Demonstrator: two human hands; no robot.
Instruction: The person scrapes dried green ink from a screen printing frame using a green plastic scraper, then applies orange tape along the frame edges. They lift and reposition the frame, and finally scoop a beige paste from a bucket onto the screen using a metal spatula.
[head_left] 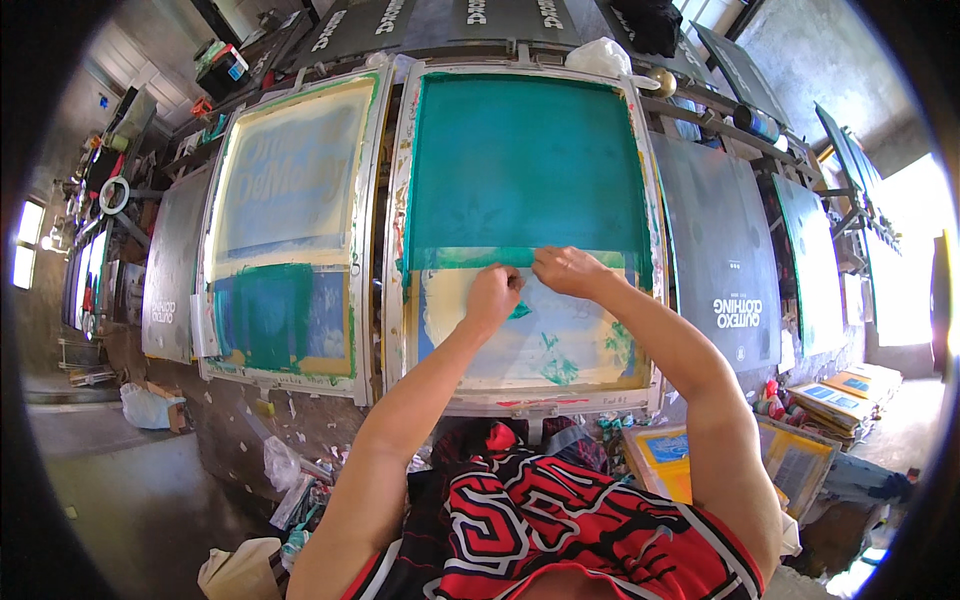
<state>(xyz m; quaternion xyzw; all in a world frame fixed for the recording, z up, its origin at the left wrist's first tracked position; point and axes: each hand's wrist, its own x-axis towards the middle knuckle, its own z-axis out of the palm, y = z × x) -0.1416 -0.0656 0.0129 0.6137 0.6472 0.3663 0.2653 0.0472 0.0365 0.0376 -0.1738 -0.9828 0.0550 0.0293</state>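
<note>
Both my hands are over a silk-screen frame [398, 200] lying flat in front of me. Its upper half is coated in dark green ink [530, 150]; the lower part is pale mesh [500, 350] with tan tape and green smears. My left hand [496, 292] is closed with fingers curled inward, just below the green area's lower edge. Close to its right, my right hand [568, 270] pinches at the same band, its knuckles up. Whatever lies in the fingers of either hand is hidden or too small to make out.
A second screen frame [362, 200] with a green block stands on the left. Dark printed panels [715, 240] flank the frames. A white plastic bag [598, 57] sits at the far edge. Stacked yellow-edged screens [845, 395] lie at the right.
</note>
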